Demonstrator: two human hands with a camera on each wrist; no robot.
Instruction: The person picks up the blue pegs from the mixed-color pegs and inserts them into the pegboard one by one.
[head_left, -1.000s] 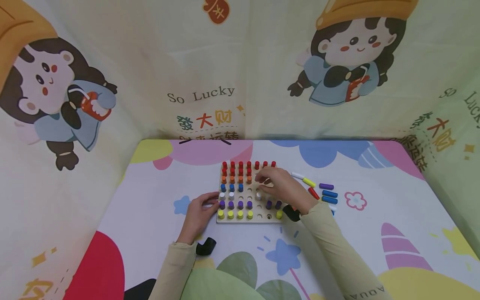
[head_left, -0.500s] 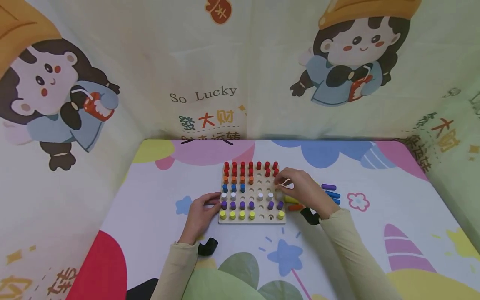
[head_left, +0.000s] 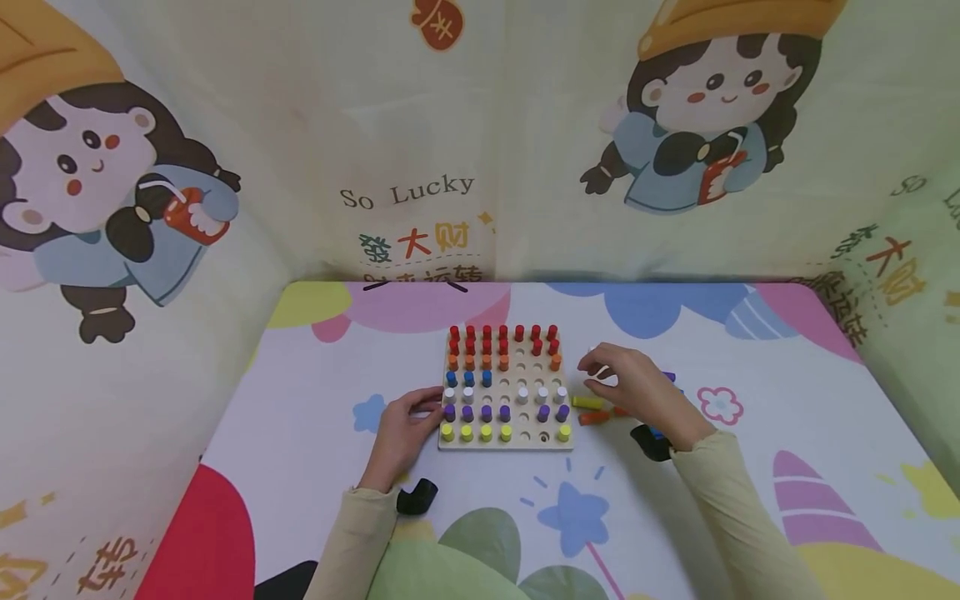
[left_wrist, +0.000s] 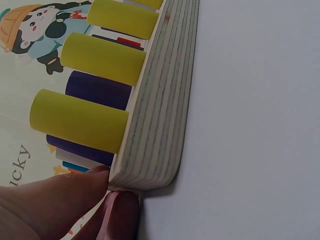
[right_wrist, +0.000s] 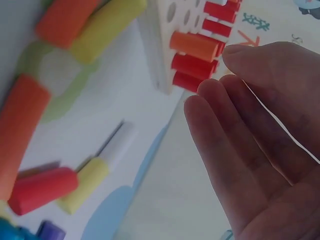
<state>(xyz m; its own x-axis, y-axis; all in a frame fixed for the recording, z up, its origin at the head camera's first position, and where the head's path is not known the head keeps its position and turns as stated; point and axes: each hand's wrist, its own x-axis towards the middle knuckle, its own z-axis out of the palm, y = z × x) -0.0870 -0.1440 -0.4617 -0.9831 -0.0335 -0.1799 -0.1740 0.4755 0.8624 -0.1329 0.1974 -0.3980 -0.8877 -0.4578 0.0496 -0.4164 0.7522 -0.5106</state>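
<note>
A wooden pegboard [head_left: 506, 446] lies on the table, with coloured pegs standing in rows: red at the back, then orange, blue, white, purple and yellow. My left hand [head_left: 405, 429] grips its left edge; in the left wrist view the thumb [left_wrist: 60, 197] and a finger pinch the board's layered side [left_wrist: 160, 100] at a corner, beside a yellow peg [left_wrist: 77, 120]. My right hand [head_left: 641, 387] hovers to the right of the board, bent fingers spread from the thumb. Nothing shows between them in the right wrist view. An orange peg [head_left: 556, 362] stands at the right end of its row.
Loose pegs lie right of the board: a yellow peg [head_left: 588, 402], an orange peg [head_left: 595, 418], a red peg [right_wrist: 45, 190], a white peg [right_wrist: 121, 145] and several more. My right hand partly covers them. A printed curtain [head_left: 525, 167] rises behind the table.
My right hand has moved right, off the board. An orange peg and a white peg now show upright at the right ends of their rows. My left hand stays at the board's edge.
</note>
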